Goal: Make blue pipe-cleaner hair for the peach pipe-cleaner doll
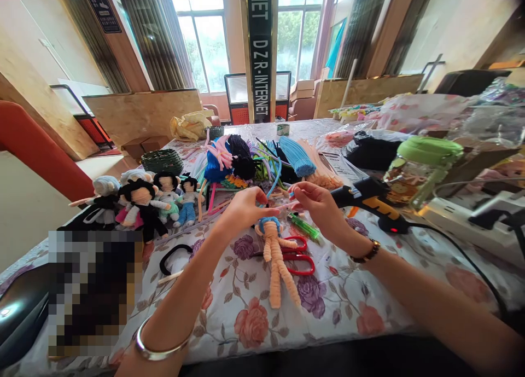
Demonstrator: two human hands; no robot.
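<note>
My left hand [246, 206] is closed in a pinch just above a doll's head, and a blue pipe cleaner [275, 179] curves up from its fingertips. Close by on the right, my right hand [312, 201] also pinches; a speck of blue shows at its fingertips, but what it holds is too small to make out. Something thin and pale pink spans the gap between both hands. Below them the peach pipe-cleaner doll [274, 262] lies with blue around its head. Red-handled scissors [301, 265] lie partly under it, and a green lighter [304, 227] lies beside it.
A glue gun [367, 199] with a lit red light and a cord lies at right, near a green-lidded jar [424, 169]. Finished dolls [141, 199] sit at left by a dark basket [162, 161]. Bundles of pipe cleaners [297, 155] lie behind my hands. A black band [166, 259] lies left.
</note>
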